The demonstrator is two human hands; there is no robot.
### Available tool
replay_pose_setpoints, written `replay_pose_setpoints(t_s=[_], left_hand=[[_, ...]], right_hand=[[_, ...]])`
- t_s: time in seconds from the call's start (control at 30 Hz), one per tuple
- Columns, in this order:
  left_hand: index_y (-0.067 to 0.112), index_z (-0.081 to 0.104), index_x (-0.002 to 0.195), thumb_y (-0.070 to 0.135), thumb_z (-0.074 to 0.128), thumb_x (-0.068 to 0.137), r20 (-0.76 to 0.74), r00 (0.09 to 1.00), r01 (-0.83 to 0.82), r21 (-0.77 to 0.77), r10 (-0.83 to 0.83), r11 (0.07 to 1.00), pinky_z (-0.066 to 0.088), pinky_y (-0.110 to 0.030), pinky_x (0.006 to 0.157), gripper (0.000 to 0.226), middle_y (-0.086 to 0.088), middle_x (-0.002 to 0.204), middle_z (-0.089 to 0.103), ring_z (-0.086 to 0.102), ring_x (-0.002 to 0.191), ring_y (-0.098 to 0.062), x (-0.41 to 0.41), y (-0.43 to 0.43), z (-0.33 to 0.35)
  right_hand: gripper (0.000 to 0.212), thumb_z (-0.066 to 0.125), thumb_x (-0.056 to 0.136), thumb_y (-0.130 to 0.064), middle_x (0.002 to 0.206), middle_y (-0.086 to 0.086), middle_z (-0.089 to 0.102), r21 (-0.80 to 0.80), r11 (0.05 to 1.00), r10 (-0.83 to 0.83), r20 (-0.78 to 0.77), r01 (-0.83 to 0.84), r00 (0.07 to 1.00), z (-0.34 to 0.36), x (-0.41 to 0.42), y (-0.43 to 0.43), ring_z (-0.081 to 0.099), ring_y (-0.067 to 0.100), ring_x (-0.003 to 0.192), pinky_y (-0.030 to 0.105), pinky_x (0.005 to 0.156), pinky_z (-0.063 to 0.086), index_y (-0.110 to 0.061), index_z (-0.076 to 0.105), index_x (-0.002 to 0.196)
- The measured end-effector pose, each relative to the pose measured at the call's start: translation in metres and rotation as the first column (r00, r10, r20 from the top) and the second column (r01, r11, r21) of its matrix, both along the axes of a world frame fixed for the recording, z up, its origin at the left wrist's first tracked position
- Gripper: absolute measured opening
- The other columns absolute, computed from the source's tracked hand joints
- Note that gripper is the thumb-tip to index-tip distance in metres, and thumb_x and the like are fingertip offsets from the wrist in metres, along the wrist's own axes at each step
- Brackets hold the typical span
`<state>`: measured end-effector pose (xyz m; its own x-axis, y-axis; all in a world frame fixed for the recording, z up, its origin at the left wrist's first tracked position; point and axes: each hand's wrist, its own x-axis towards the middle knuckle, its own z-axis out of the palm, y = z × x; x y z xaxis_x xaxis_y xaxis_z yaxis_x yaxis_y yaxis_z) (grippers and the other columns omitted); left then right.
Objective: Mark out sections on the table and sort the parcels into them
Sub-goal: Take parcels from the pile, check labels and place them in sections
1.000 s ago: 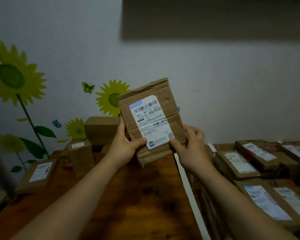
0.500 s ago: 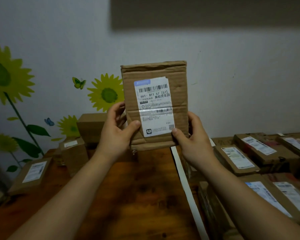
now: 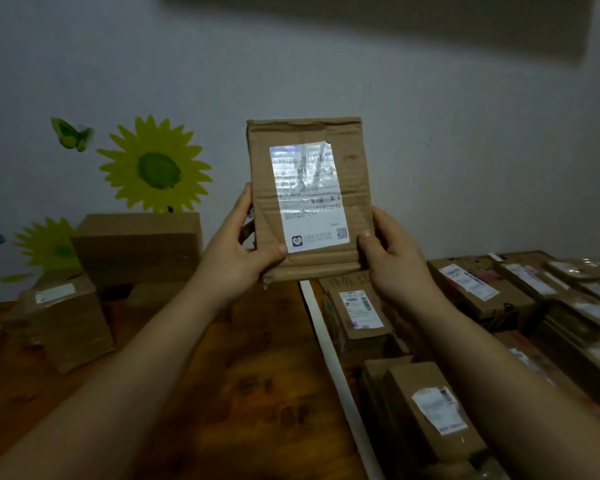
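While both hands close on its lower half, a flat cardboard parcel (image 3: 309, 199) stands upright in the air above the wooden table (image 3: 243, 393), its white shipping label (image 3: 309, 197) turned toward the camera and washed out by glare across its upper part. Well to the left of the grip and lower, a small box (image 3: 66, 320) with a pale label on top sits on the table; behind it and nearer the grip, a larger plain carton (image 3: 139, 247) rests on other boxes against the wall, under the sunflower stickers (image 3: 155, 164). The left hand (image 3: 236, 254) clasps the parcel's lower left edge, thumb pressed flat on the front beside the label's bottom corner, fingers wrapped behind out of sight. The right hand (image 3: 392, 258) pinches the lower right edge the same way, thumb tip on the front face next to the label, fingers curled round the back. The parcel's bottom edge hangs clear of the table. Directly below the grip and running toward the camera, a white strip (image 3: 336, 368) lies along the tabletop, with bare wood to its left. Just right of the strip, below the right wrist, labelled parcels (image 3: 361, 317) lie packed close together, one partly hidden by the forearm. Farther right of the grip, more labelled parcels (image 3: 478, 289) fill the surface in rows out to the frame edge, their print too blurred to read.
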<state>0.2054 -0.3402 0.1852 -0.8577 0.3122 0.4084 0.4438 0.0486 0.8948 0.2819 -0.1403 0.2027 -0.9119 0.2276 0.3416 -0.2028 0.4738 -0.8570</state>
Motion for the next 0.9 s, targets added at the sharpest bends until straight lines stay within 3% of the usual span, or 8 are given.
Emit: replay_pose_setpoints(t_s=[0.1,0.2,0.27,0.33,0.5,0.63,0.77,0.9], left_hand=[[0.035,0.014,0.15,0.001,0.069,0.08,0.02,1.0,0.018,0.02,-0.019,1.0,0.044,-0.027,0.099,0.095,0.015,0.145,0.038,0.041,0.132,-0.007,-0.006,0.022,0.001],[0.03,0.025,0.142,0.0,0.069,0.08,0.085,0.995,-0.054,0.038,0.05,0.998,0.047,-0.021,0.091,0.081,0.015,0.14,0.036,0.04,0.132,-0.01,-0.014,0.05,-0.005],[0.032,0.032,0.132,0.003,0.07,0.08,0.144,0.984,-0.106,0.004,0.104,0.994,0.047,-0.025,0.093,0.071,0.014,0.13,0.039,0.041,0.131,-0.011,-0.02,0.072,-0.018],[0.031,0.034,0.135,0.007,0.071,0.08,0.235,0.965,-0.111,-0.048,0.119,0.993,0.046,-0.034,0.1,0.07,0.012,0.133,0.042,0.041,0.13,-0.012,-0.025,0.097,-0.034],[0.02,0.026,0.146,0.007,0.071,0.08,0.431,0.885,-0.114,-0.163,0.175,0.98,0.04,-0.033,0.104,0.08,-0.002,0.145,0.039,0.041,0.125,-0.013,-0.037,0.156,-0.082],[0.021,0.027,0.145,0.006,0.069,0.083,0.546,0.812,-0.11,-0.207,0.208,0.972,0.041,-0.029,0.095,0.077,-0.004,0.145,0.039,0.04,0.115,-0.009,-0.035,0.187,-0.121],[0.023,0.024,0.146,0.011,0.067,0.084,0.618,0.756,-0.07,-0.251,0.216,0.965,0.038,-0.025,0.091,0.077,-0.001,0.148,0.036,0.039,0.129,-0.017,-0.028,0.203,-0.15],[0.026,0.022,0.145,0.009,0.068,0.083,0.653,0.727,-0.047,-0.264,0.214,0.963,0.042,-0.016,0.083,0.078,-0.001,0.149,0.034,0.036,0.133,-0.018,-0.023,0.211,-0.168]], right_hand=[[0.029,0.037,0.102,-0.03,0.11,-0.019,0.065,-0.003,1.0,0.018,0.013,-0.018,1.0,0.0,-0.012,0.021,0.061,0.003,0.104,0.04,0.092,0.053,-0.048,0.051,0.121],[0.03,0.038,0.102,-0.033,0.109,-0.021,0.066,-0.008,0.996,0.091,0.047,-0.091,0.995,-0.01,-0.026,0.048,0.061,0.0,0.103,0.037,0.092,0.052,-0.055,0.053,0.114],[0.031,0.04,0.102,-0.027,0.101,-0.023,0.065,-0.031,0.991,0.131,0.085,-0.129,0.988,-0.021,-0.034,0.069,0.062,-0.008,0.092,0.02,0.077,0.055,-0.055,0.05,0.109],[0.031,0.04,0.102,-0.024,0.103,-0.023,0.061,-0.02,0.991,0.133,0.149,-0.131,0.98,-0.038,-0.042,0.095,0.061,-0.008,0.088,0.011,0.064,0.051,-0.051,0.045,0.117],[0.042,0.038,0.102,-0.035,0.13,-0.015,0.054,0.152,0.978,0.086,0.327,-0.142,0.941,-0.094,-0.063,0.153,0.053,0.01,0.113,0.034,0.096,0.048,-0.042,0.03,0.142],[0.045,0.043,0.1,-0.023,0.135,0.003,0.049,0.353,0.896,0.064,0.498,-0.27,0.865,-0.122,-0.069,0.181,0.05,0.019,0.116,0.03,0.094,0.043,-0.028,0.03,0.143],[0.05,0.049,0.098,-0.019,0.142,0.006,0.044,0.522,0.735,0.016,0.624,-0.433,0.781,-0.142,-0.074,0.195,0.046,0.019,0.126,0.029,0.105,0.035,-0.018,0.03,0.144],[0.038,0.045,0.1,-0.023,0.137,0.003,0.047,0.48,0.787,0.006,0.622,-0.388,0.783,-0.168,-0.076,0.202,0.049,0.015,0.12,0.024,0.102,0.04,-0.017,0.039,0.137]])
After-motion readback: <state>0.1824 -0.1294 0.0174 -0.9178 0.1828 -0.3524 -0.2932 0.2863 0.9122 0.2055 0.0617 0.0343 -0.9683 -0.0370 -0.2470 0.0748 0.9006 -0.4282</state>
